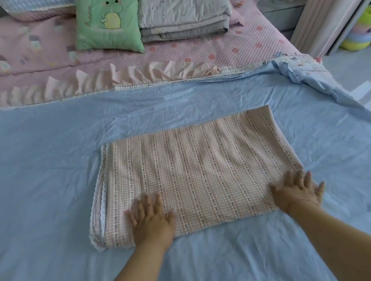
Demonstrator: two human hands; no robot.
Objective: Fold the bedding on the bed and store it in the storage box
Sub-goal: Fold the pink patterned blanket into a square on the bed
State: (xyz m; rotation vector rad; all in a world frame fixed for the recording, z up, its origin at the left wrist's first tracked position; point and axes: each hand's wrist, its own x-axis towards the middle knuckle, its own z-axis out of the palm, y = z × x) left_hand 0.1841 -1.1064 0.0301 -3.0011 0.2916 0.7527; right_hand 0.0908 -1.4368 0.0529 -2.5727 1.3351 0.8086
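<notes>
A folded pink checked blanket point(198, 171) with dotted stripes and a white lace edge lies as a flat rectangle on the blue sheet point(43, 178) spread over the bed. My left hand point(150, 218) rests flat on its near edge, left of centre, fingers spread. My right hand point(297, 190) lies flat on the blanket's near right corner, fingers straight and spread. Neither hand grips the cloth. No storage box is in view.
Farther back lie a pink ruffled quilt point(135, 76), a green frog cushion point(109, 22) and a stack of folded grey bedding point(183, 15). The bed's right edge drops to a pale floor point(347, 69); coloured plastic basins point(364, 26) stand at the far right.
</notes>
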